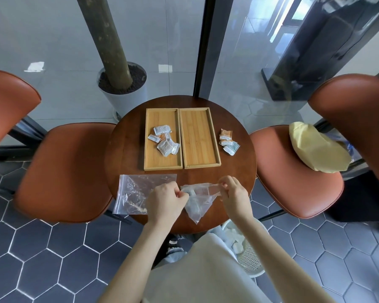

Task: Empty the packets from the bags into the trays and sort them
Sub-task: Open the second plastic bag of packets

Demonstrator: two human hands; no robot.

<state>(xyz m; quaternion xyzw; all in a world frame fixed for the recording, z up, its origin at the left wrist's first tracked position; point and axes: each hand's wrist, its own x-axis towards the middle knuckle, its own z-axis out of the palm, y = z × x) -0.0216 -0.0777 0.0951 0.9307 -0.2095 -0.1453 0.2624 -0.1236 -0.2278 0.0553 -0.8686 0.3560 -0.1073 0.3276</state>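
Both hands pinch one clear bag's mouth — left hand (165, 196) and right hand (233, 191) at opposite ends — its packets (192, 193) sagging toward the person, the empty tray (199, 137) straight beyond on the table (234, 171)

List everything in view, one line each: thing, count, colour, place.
Table: one, dark brown, centre.
Trays: two, light wood, side by side on table; left holds packets, right is empty.
Packets in tray: several, white and orange.
Packets on table: several, white and orange, right of trays.
Flat bag: one, clear, table's near left.
Held bag: one, clear, packets inside.
Chairs: two, reddish brown, either side.
Cushion: one, pale yellow, right chair.
Plant pot: one, white, beyond table.
Basket: one, white, floor.
Left hand, right hand: gripping held bag.
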